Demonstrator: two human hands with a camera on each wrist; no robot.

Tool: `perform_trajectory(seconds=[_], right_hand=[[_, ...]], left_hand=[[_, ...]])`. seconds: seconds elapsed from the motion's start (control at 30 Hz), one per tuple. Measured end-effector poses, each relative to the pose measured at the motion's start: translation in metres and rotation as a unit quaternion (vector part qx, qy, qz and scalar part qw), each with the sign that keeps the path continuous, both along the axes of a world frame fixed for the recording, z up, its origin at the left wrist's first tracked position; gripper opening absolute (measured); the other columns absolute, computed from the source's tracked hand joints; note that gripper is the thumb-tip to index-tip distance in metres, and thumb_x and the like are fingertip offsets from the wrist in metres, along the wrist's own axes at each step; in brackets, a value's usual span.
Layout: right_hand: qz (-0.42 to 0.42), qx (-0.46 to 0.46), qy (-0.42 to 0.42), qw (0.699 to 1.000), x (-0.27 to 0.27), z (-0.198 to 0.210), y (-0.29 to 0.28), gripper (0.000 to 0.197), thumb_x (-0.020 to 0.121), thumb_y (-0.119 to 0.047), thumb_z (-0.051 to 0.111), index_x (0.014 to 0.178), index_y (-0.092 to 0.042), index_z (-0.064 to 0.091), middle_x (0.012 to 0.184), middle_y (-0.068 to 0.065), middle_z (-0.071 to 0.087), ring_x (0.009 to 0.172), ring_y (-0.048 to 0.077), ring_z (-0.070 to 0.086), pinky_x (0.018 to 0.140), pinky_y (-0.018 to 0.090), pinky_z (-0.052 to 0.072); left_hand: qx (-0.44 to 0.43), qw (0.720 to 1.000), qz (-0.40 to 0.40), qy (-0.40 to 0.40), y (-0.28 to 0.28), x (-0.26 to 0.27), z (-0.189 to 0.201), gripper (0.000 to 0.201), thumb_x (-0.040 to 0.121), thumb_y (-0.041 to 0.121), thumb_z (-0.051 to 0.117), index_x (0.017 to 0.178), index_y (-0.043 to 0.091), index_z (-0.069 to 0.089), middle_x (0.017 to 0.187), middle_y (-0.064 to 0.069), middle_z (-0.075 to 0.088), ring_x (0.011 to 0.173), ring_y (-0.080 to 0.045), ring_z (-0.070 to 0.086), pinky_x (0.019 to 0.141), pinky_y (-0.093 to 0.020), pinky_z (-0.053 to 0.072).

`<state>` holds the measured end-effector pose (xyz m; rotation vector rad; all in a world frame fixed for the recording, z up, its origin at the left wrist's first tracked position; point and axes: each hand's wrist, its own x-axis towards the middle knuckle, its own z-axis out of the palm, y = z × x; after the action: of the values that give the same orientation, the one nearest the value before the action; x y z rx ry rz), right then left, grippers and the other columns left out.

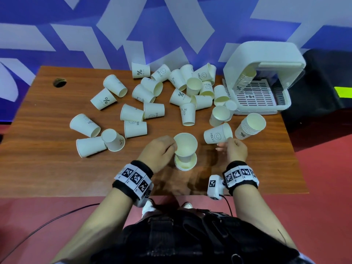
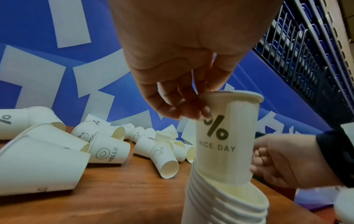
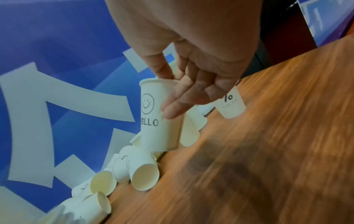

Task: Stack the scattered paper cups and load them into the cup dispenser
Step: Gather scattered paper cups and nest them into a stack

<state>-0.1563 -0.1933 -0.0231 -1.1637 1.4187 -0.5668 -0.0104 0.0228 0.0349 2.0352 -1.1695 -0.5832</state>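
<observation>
Wooden table (image 1: 47, 168) set against a blue wall with pale grey shapes, red floor below.

Near the front edge, centre: an upright stack of nested cups (image 2: 228, 201). A "% NICE DAY" cup (image 2: 226, 136) sits partly sunk into its top, mouth up. The left hand (image 1: 159, 152) pinches this cup just below its rim, fingertips (image 2: 205, 112) curled against the outer wall, thumb side hidden behind the cup.

Just to the right, the right hand (image 1: 235, 150) grips a "HELLO" smiley cup (image 1: 218, 136) at its mouth: thumb (image 3: 162, 71) at the rim, the other fingers laid along the side wall. In the head view this cup lies tilted, base toward the left; whether it touches the table I cannot tell.

A second nested stack (image 1: 249, 126) lies slanted near the right edge. Beyond it stands the white cup dispenser (image 1: 266, 60), lid raised, a row of cups already inside. Many loose cups (image 1: 133, 113) lie on their sides across the middle and far part of the table. Both wrists carry bands with black-and-white markers.
</observation>
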Motion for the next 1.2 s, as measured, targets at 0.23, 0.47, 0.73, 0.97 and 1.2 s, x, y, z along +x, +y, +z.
perform_trajectory(seconds=[0.23,0.47,0.73,0.97,1.2], right_hand=[[0.076,-0.100,-0.046,0.991,0.000,0.026,0.011,0.027,0.095,-0.022,0.050,0.073,-0.011,0.062,0.064,0.007,0.069,0.049,0.019,0.055,0.059,0.028,0.045],[0.135,-0.117,-0.110,0.978,-0.006,0.042,0.028,0.025,0.094,-0.011,0.051,0.071,-0.009,0.061,0.056,0.006,0.065,0.048,0.019,0.050,0.057,0.025,0.042],[0.295,-0.125,-0.171,0.932,-0.011,0.049,0.052,0.025,0.084,-0.017,0.057,0.063,-0.004,0.061,0.051,0.009,0.061,0.043,0.019,0.052,0.046,0.023,0.043],[0.404,-0.178,-0.036,0.897,-0.006,0.032,0.059,0.030,0.091,-0.022,0.060,0.067,-0.006,0.070,0.054,0.009,0.064,0.050,0.016,0.053,0.056,0.027,0.041],[0.427,-0.173,0.002,0.888,-0.002,0.038,0.051,0.037,0.092,-0.024,0.062,0.061,-0.006,0.072,0.044,0.005,0.060,0.042,0.008,0.052,0.057,0.017,0.040]], left_hand=[[0.060,0.998,-0.019,0.011,0.003,-0.009,-0.012,0.022,0.094,0.017,0.041,0.089,0.008,0.061,0.091,-0.007,0.061,0.084,-0.022,0.054,0.078,-0.033,0.043],[0.082,0.996,-0.033,0.004,0.008,-0.012,-0.019,0.024,0.097,0.019,0.039,0.084,0.010,0.057,0.086,-0.005,0.058,0.083,-0.021,0.052,0.078,-0.036,0.043],[0.097,0.993,0.049,0.038,0.009,-0.005,-0.033,0.027,0.096,0.019,0.037,0.076,0.014,0.054,0.081,-0.005,0.062,0.082,-0.023,0.055,0.076,-0.037,0.044],[0.110,0.985,0.105,0.076,0.006,0.001,-0.049,0.028,0.096,0.018,0.038,0.089,0.007,0.063,0.087,-0.008,0.065,0.084,-0.023,0.057,0.077,-0.032,0.042],[0.107,0.983,0.109,0.099,0.002,-0.002,-0.054,0.029,0.096,0.017,0.037,0.092,0.005,0.063,0.092,-0.011,0.066,0.082,-0.023,0.057,0.082,-0.035,0.046]])
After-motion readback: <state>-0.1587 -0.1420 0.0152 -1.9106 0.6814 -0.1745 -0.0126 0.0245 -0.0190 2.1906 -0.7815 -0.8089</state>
